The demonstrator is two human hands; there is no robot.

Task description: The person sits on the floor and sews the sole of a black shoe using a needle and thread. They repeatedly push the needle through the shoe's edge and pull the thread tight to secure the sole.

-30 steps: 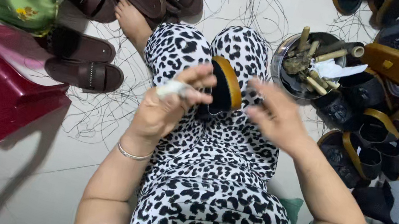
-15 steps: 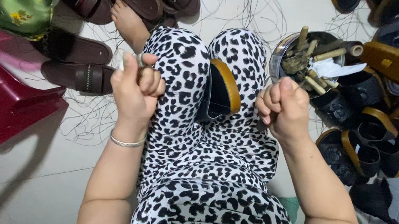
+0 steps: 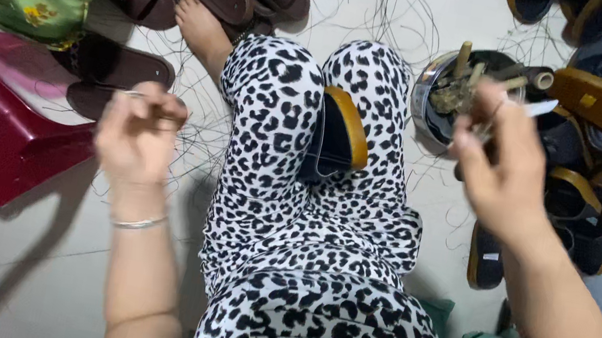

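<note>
- The black sandal (image 3: 335,138) with a tan edge is wedged between the knees, long axis running away from the person, sole edge facing right.
- Judging by this, stitching looks mid-way.
- Left hand (image 3: 137,135) pinches something thin; right hand (image 3: 501,166) is closed, contents unclear.

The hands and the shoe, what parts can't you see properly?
- Head view: what the left hand pinches is too thin and blurred; its grip looks shut, on what I cannot tell.
- Head view: the right hand is blurred and seen from the back, so its fingers hide what it holds.
- Head view: the shoe sits between the knees; they hide its lower part.
- Head view: the items in the bowl are small and partly behind the right hand.
</note>
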